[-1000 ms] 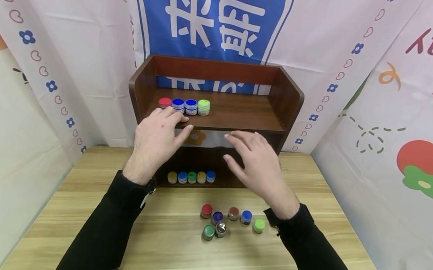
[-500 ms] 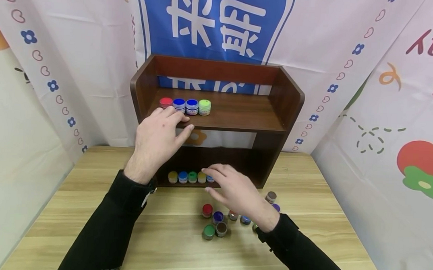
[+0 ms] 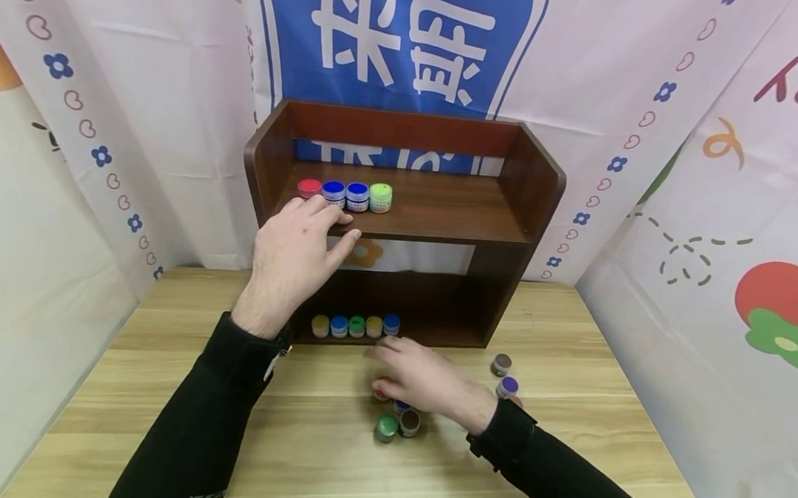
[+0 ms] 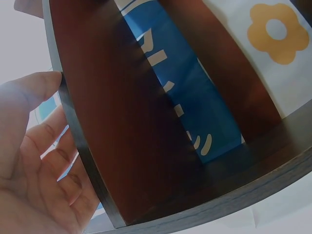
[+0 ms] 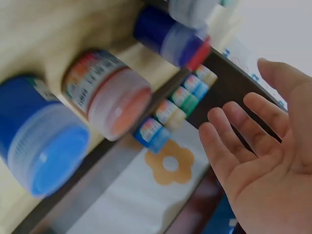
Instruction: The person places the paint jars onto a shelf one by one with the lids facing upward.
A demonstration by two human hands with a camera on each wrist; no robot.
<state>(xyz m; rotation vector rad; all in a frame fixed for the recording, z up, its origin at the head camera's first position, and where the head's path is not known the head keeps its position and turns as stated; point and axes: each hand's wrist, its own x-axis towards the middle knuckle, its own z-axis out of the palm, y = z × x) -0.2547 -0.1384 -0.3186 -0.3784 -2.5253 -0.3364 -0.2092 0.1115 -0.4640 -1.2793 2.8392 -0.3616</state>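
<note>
My left hand [image 3: 295,248] rests at the front edge of the shelf unit's [image 3: 464,207] upper board, its thumb against the edge in the left wrist view. Just beyond its fingers stand a red-lidded paint jar [image 3: 309,188], two blue-lidded ones [image 3: 357,195] and a light green one [image 3: 380,198]. Over the table, my right hand [image 3: 427,380] reaches above another red-lidded jar [image 3: 381,394], partly covering it. Nothing lies in its palm in the right wrist view, where its fingers are loosely bent. Close by are a dark blue jar [image 3: 402,407], a green jar [image 3: 386,427] and a brown one [image 3: 409,422].
On the lower board stands a row of several jars, yellow [image 3: 320,326], blue [image 3: 339,326] and green [image 3: 357,326] among them. A brown jar [image 3: 501,364] and a purple one [image 3: 508,387] are on the table [image 3: 323,454] to the right. Printed cloth [image 3: 190,121] hangs behind.
My right hand has come down and leftward from in front of the upper board to the jars on the table. My left hand has stayed at the upper board.
</note>
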